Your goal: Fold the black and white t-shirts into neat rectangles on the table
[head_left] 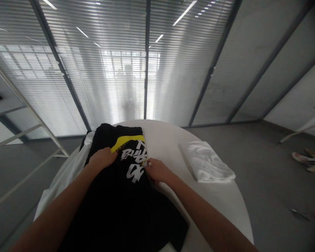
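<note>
A black T-shirt [115, 203] with a yellow and white print lies over the table, its far part folded into a narrower strip. My left hand [103, 158] is closed on the shirt's cloth beside the yellow print. At the shirt's right edge, near the white lettering, my right hand [159, 170] pinches the fabric between thumb and fingers. White cloth [65, 178] shows beneath the black shirt on the left and hangs toward the table's rim.
The round white table [165, 138] carries a folded white garment [208, 161] at its right side. A pale metal frame [28, 101] stands at the left. Behind the table is a glass partition with blinds [173, 70]. Shoes [308, 161] lie on the floor at right.
</note>
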Available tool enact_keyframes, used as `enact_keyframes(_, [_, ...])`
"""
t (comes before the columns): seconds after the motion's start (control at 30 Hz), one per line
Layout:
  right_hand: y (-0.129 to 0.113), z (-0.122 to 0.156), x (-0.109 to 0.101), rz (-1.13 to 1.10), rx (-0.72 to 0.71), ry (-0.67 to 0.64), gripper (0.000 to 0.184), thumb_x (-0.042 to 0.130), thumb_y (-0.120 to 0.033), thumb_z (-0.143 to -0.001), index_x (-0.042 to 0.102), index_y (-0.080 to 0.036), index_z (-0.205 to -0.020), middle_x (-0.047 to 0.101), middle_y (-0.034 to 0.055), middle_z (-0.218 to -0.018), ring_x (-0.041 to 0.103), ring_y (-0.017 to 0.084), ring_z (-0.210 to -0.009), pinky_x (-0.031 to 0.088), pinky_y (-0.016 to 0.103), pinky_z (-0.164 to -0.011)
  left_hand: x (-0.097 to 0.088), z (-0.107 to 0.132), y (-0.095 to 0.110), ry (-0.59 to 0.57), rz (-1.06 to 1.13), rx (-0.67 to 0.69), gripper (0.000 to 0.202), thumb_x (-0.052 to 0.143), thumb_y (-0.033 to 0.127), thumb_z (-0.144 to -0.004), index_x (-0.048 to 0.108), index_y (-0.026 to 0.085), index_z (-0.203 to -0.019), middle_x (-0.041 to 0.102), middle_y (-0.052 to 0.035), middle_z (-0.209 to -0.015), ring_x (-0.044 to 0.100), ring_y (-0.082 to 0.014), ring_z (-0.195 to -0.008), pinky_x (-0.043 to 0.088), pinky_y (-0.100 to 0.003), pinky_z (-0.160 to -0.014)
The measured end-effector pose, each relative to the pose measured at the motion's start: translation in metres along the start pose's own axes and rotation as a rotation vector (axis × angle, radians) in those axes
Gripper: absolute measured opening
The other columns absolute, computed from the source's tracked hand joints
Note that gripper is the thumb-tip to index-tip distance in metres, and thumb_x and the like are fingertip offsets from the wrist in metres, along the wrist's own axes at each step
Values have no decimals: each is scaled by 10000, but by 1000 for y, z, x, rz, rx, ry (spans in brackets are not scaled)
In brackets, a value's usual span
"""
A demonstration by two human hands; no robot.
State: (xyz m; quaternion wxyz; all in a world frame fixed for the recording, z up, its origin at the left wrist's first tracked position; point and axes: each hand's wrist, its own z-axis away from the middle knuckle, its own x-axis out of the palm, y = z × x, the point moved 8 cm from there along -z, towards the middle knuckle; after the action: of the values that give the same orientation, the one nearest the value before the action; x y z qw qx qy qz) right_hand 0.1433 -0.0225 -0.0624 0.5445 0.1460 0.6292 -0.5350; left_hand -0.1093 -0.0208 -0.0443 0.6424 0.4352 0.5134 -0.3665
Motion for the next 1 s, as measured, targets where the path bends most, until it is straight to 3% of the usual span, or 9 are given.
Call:
enact_keyframes(0.07, [-7,9,7,-7,0,64,241,428,-251,-920,587,-152,-1072,693,136,-1009,669,240,-924,468,308,-772,0,3,4,-38,4,40,483,441,521,-828,630,135,-1049,690,-196,-1041,658,-347,-985,480,-401,-824])
enact_keyframes(0.2, [-15,19,12,-98,-25,94,298,486,-258,-893,511,-157,-1173,669,137,-1064,651,245,-967,466,321,-796,-4,14,6,8,42,77,442,474,451,-834,551,173,-1170,692,-146,-1090,667,-303,-988,476,-353,-818])
enact_keyframes(0.33, [-11,22,16,-477,26,-50,373,539,-367,-878,471,-226,-1217,667,45,-901,635,171,-685,483,264,-572,-3,22,10,24,144,118,427,480,330,-848,498,172,-1245,672,-139,-1159,649,-269,-1050,462,-323,-863])
enact_keyframes(0.43, [-8,22,24,-767,120,-195,441,581,-406,-848,428,-248,-1230,600,-37,-712,515,106,-453,391,205,-398,-6,22,22,45,191,162,435,457,251,-851,488,166,-1277,664,-138,-1188,632,-250,-1097,454,-307,-893])
enact_keyframes(0.5, [-2,20,26,-867,178,-186,385,588,-400,-841,454,-229,-1158,564,-55,-667,458,79,-399,335,184,-359,-10,22,31,62,198,187,456,456,233,-847,482,170,-1298,660,-131,-1202,626,-244,-1112,450,-299,-907])
enact_keyframes(0.6, [5,13,27,-902,197,-153,197,542,-380,-868,512,-192,-919,483,-68,-571,394,59,-372,282,171,-341,-13,20,33,86,154,149,504,444,230,-848,442,150,-1346,652,-160,-1206,622,-266,-1122,448,-325,-917])
enact_keyframes(0.67, [6,8,28,-832,147,-155,188,532,-363,-875,520,-186,-816,422,-78,-494,370,62,-360,274,170,-340,-9,21,25,81,94,81,518,429,262,-859,418,124,-1358,654,-198,-1175,627,-296,-1109,451,-363,-909])
enact_keyframes(0.83, [12,0,26,-680,107,-30,58,550,-243,-848,518,-196,-863,509,-68,-503,489,89,-392,364,171,-387,2,24,-4,51,-8,-65,565,415,475,-865,450,104,-1290,639,-249,-1143,622,-376,-1080,472,-437,-849])
enact_keyframes(1.0, [22,-3,20,-868,147,-6,104,489,-271,-862,496,-207,-945,623,-20,-697,597,130,-499,455,215,-433,5,24,-7,2,39,-51,463,423,474,-862,526,122,-1144,667,-220,-1049,668,-366,-925,498,-414,-738])
